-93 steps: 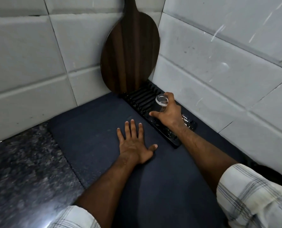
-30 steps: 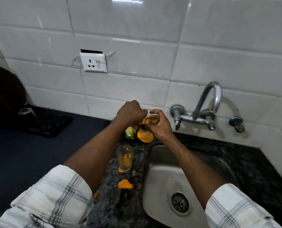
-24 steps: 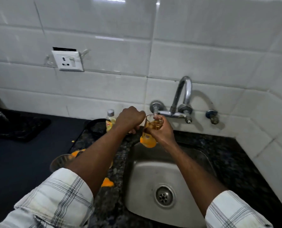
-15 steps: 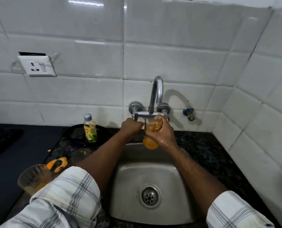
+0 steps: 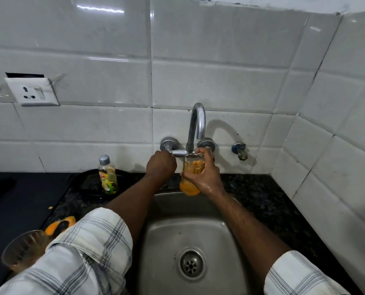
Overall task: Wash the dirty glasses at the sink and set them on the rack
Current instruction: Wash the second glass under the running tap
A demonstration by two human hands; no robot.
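Note:
My right hand [image 5: 207,177] grips a dirty glass [image 5: 193,167] smeared with orange residue, holding it upright under the chrome tap [image 5: 196,124] above the steel sink [image 5: 173,220]. My left hand [image 5: 160,166] is curled round the tap's left handle [image 5: 167,145]. No water is visibly running. A second dirty glass [image 5: 21,252] stands on the counter at the lower left, partly hidden by my left sleeve. The rack is out of view.
A dish soap bottle [image 5: 108,175] stands on a black tray [image 5: 88,182] left of the sink. Orange spills [image 5: 59,224] lie on the dark granite counter [image 5: 262,194]. A wall socket [image 5: 31,91] sits at the upper left. Tiled walls close in at the back and right.
I turned from the rack corner to the sink. My right hand brought the orange-stained glass under the spout, and my left hand moved onto the tap's left handle.

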